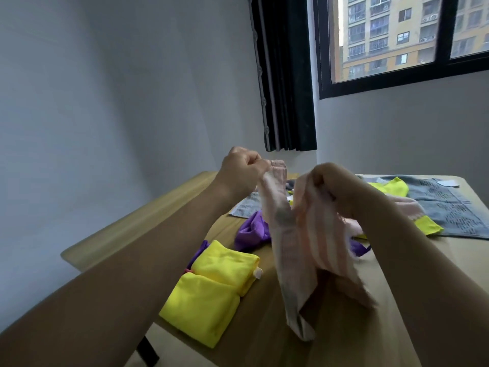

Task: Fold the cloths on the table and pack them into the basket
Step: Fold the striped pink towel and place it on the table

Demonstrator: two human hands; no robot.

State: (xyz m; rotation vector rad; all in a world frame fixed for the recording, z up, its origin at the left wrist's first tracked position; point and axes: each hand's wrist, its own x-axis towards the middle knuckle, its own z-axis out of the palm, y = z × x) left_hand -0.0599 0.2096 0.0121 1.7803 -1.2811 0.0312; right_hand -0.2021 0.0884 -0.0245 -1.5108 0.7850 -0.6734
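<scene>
I hold a pale pink striped cloth [304,250] up above the wooden table [264,327]. My left hand [242,169] pinches its top left corner, and my right hand [333,185] grips its upper edge further right. The cloth hangs down in loose folds between them. Two folded yellow cloths [211,290] lie side by side near the table's left edge. A crumpled purple cloth [251,231] lies behind them. No basket is in view.
A grey towel [455,207] is spread at the far right of the table, with a yellow cloth [391,189] partly on it. Another grey cloth [246,206] lies behind the purple one. A white wall, a dark curtain [285,75] and a window stand behind the table.
</scene>
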